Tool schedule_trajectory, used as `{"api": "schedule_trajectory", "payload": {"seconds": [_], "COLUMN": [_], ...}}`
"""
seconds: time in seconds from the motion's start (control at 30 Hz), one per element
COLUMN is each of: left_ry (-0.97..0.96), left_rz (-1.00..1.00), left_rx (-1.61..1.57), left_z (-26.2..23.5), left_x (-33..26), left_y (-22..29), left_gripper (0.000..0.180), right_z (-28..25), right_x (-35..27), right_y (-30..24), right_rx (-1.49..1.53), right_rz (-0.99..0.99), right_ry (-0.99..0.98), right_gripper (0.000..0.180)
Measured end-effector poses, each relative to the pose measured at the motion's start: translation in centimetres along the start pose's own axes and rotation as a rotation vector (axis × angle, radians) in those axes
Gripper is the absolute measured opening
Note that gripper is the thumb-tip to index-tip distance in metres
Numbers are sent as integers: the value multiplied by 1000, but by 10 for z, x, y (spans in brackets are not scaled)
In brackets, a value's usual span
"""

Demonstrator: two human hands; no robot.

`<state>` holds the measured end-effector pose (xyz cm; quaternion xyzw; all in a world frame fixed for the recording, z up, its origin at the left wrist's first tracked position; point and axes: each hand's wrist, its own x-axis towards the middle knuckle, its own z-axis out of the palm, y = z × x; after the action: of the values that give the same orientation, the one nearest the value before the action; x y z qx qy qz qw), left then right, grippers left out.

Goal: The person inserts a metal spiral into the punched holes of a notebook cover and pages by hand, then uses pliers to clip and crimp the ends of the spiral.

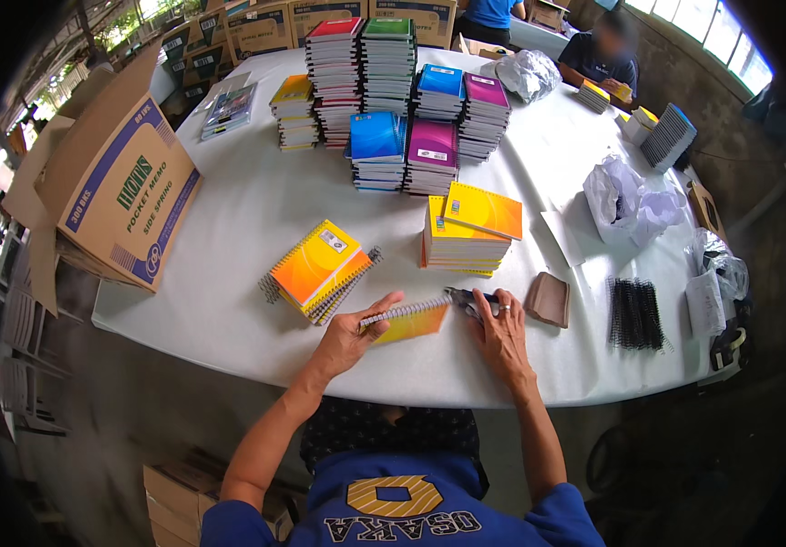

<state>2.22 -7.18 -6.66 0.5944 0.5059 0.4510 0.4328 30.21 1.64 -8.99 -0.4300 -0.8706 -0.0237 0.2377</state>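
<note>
— What sits farthest left?

— A big brown cardboard box (119, 187), tipped on its side at the table's left edge, flaps open. Right of it, near the front of the table, lies a small stack of yellow-orange notebooks (320, 271) with wire spines, fanned a little.

— And the hands?

— The left hand (349, 335) rests on the left end of a spiral notebook (408, 320), thumb raised along the spine, fingers bent over the cover and pressing it down. The notebook is yellow and orange, with a pale wire coil along its far edge (the coil faces away from the person). It lies flat near the front edge of the table, right before the person. The right hand (502, 330) is at the notebook's right end, fingers closed around grey pliers (467, 298) whose tip meets the end of the coil.

— Further right?

— A second yellow-orange pile (467, 235) behind the hands, a brown cloth (549, 299) just beside the right hand, then a bundle of black wire coils (635, 314) and crumpled clear plastic bags (628, 199).

— The surface, the room?

— A white table (229, 228), with tall stacks of notebooks (393, 91) in red, green, blue and purple toward the back. More cartons (256, 27) stand behind, another person (602, 56) sits at the far right corner, and the floor is bare concrete.
</note>
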Motion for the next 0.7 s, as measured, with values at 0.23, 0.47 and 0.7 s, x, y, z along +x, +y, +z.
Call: {"api": "schedule_trajectory", "payload": {"seconds": [0.23,0.47,0.7], "left_ry": [423,491,508], "left_rz": [349,392,399], "left_rx": [842,814,960], "left_z": [12,22,14], "left_x": [1,5,-1], "left_y": [29,33,42], "left_gripper": [55,53,54], "right_z": [-69,-71,-81], "right_x": [5,10,31], "right_y": [-92,-101,-83], "right_rx": [445,390,1413], "right_rz": [-53,-143,361], "right_ry": [5,14,-739], "right_gripper": [49,44,30]}}
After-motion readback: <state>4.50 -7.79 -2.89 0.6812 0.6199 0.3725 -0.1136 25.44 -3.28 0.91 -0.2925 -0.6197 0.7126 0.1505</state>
